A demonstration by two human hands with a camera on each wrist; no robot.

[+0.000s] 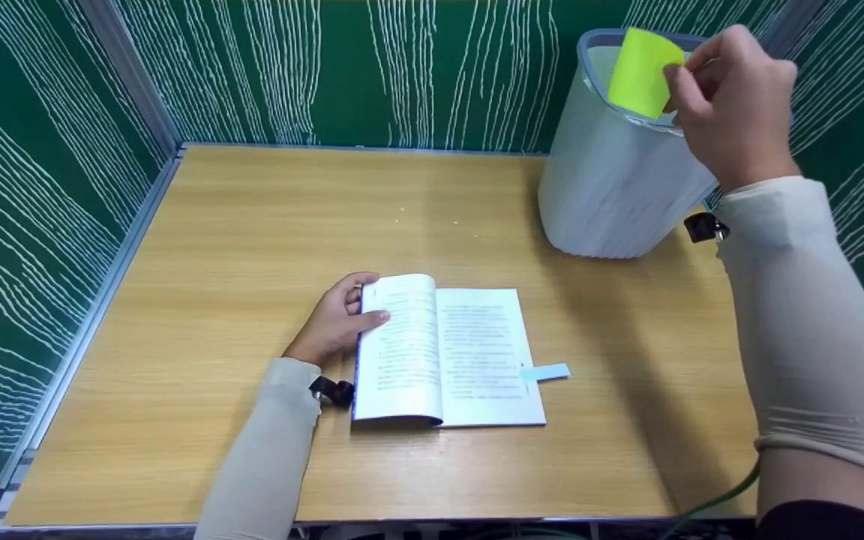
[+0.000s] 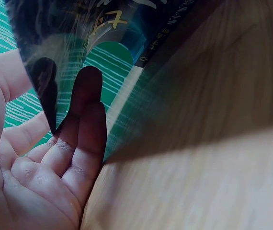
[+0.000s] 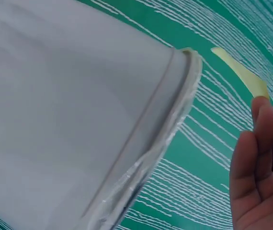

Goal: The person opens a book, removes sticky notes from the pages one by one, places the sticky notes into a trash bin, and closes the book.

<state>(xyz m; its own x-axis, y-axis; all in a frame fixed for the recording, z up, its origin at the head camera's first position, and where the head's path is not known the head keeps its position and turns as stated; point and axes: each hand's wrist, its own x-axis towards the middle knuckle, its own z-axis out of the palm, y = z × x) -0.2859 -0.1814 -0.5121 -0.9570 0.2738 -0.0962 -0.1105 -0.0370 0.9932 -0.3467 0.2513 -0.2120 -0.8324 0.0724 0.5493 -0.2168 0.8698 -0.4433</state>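
An open book (image 1: pixel 481 352) lies on the table, and its left half is raised a little. My left hand (image 1: pixel 338 319) grips that left edge, thumb on the printed page and fingers behind the cover. In the left wrist view the dark cover (image 2: pixel 86 28) hangs over the fingers of the left hand (image 2: pixel 55 177). My right hand (image 1: pixel 739 105) pinches a bright yellow-green sticky note (image 1: pixel 642 71) by its edge, above the rim of a white waste bin (image 1: pixel 619 180). In the right wrist view the note (image 3: pixel 244 74) rises from the fingertips beyond the bin's rim.
A pale blue tab (image 1: pixel 552 371) sticks out from the book's right page. The bin stands at the back right of the wooden table (image 1: pixel 289 210), with a clear liner over its rim. Green walls with white lines (image 1: pixel 237 75) enclose the back and sides. A green cable (image 1: pixel 724 495) runs by the right arm.
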